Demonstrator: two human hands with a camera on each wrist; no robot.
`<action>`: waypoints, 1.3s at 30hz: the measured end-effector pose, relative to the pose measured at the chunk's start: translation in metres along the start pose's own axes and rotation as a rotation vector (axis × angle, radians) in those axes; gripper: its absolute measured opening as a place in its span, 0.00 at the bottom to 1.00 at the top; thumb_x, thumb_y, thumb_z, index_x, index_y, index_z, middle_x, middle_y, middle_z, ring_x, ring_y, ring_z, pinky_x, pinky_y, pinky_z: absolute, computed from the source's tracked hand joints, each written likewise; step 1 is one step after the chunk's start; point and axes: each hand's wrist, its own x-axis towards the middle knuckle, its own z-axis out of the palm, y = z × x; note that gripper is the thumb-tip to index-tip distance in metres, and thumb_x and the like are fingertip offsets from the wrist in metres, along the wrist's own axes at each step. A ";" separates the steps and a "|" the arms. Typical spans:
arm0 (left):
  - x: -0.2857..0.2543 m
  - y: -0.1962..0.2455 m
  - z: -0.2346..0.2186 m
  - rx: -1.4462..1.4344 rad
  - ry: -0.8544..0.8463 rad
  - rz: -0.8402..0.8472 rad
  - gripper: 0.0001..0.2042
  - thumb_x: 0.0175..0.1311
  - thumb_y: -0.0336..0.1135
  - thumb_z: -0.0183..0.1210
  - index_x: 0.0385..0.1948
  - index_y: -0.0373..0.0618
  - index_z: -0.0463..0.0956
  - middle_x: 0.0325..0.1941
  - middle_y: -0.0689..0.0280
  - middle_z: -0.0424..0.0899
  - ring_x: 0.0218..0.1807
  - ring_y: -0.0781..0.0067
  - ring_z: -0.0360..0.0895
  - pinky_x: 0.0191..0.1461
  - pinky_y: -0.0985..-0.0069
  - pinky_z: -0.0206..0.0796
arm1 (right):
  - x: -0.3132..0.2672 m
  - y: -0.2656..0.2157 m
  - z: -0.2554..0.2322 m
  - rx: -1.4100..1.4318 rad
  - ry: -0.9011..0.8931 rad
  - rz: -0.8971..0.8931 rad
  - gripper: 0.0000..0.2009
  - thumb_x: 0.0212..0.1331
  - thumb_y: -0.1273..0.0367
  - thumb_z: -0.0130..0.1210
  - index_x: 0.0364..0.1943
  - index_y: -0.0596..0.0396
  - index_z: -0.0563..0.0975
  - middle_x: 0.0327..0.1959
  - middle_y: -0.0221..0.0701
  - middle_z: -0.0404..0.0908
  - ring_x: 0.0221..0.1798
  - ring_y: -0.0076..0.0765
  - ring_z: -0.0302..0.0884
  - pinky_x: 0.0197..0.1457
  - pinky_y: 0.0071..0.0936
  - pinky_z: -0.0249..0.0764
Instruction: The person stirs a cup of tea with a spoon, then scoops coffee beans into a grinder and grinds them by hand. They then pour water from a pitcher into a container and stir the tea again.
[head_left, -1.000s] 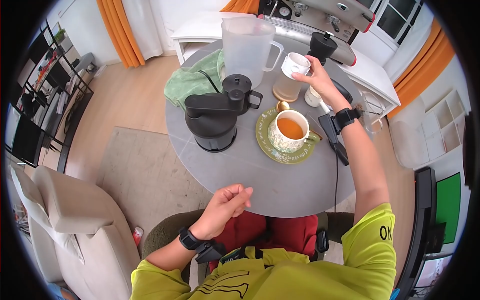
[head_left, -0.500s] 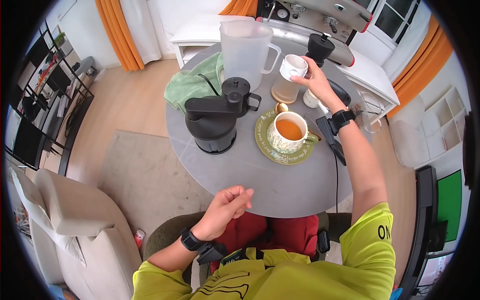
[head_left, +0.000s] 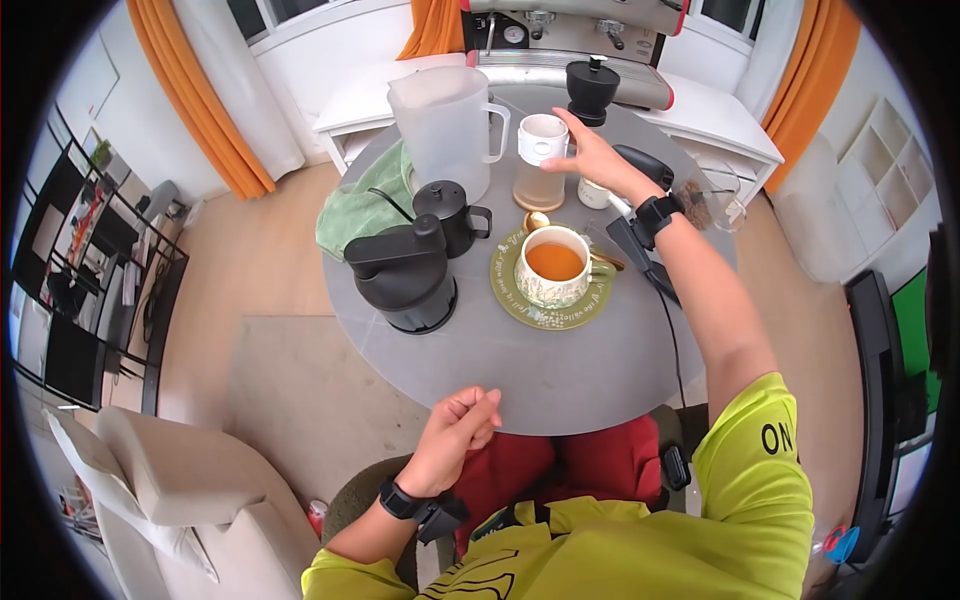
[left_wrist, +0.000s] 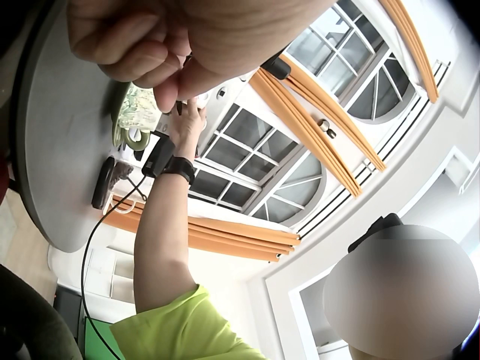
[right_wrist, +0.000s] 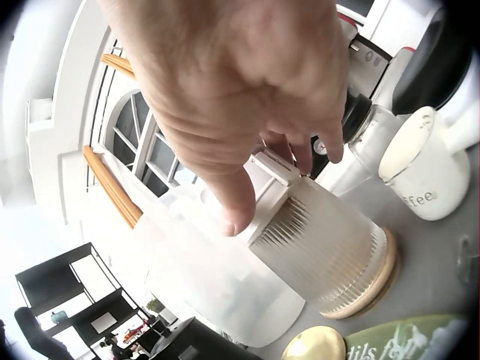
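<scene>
My right hand (head_left: 600,162) is at a white cup-shaped top piece (head_left: 542,138) on a clear ribbed glass (right_wrist: 319,244) with a wooden base. Its thumb and fingers are spread to either side of that white piece; in the right wrist view the fingertips are partly hidden behind it. My left hand (head_left: 455,440) is held before the table's near edge, fingers curled in and thumb along them, with nothing visible in it. Between the hands stands a patterned cup (head_left: 553,290) of orange-brown drink, on a green saucer (head_left: 510,308) with a spoon (head_left: 536,220).
A black appliance (head_left: 405,280) and black lidded pot (head_left: 450,215) stand on the left of the round table (head_left: 500,385). Behind are a frosted pitcher (head_left: 440,130), green cloth (head_left: 365,210) and black grinder (head_left: 592,90). A white mug (right_wrist: 427,169) stands right of the glass.
The head view has tilted upward, shifting the table. My right thumb and index finger look farther apart around the white piece than before. The left hand keeps its curled pose.
</scene>
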 end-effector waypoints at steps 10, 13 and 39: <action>0.000 -0.003 0.001 -0.013 -0.001 -0.022 0.14 0.71 0.37 0.50 0.22 0.44 0.69 0.15 0.79 0.55 0.19 0.87 0.47 0.23 0.83 0.41 | -0.101 -0.019 -0.109 -0.501 -0.173 0.265 0.12 0.54 0.63 0.60 0.37 0.57 0.77 0.33 0.36 0.81 0.40 0.37 0.78 0.44 0.31 0.73; 0.000 -0.003 0.003 0.030 -0.005 -0.015 0.14 0.71 0.38 0.49 0.22 0.45 0.70 0.15 0.78 0.54 0.19 0.87 0.48 0.24 0.83 0.41 | -0.153 -0.001 -0.101 -0.594 -0.304 0.354 0.15 0.52 0.63 0.61 0.41 0.56 0.76 0.37 0.39 0.79 0.43 0.44 0.77 0.47 0.36 0.73; -0.008 -0.007 0.011 0.038 -0.051 -0.033 0.14 0.70 0.37 0.52 0.21 0.46 0.67 0.17 0.77 0.62 0.19 0.88 0.53 0.24 0.85 0.44 | -0.090 -0.126 -0.158 -1.382 0.113 -0.555 0.17 0.57 0.71 0.54 0.52 0.45 0.71 0.39 0.33 0.75 0.44 0.43 0.73 0.47 0.38 0.69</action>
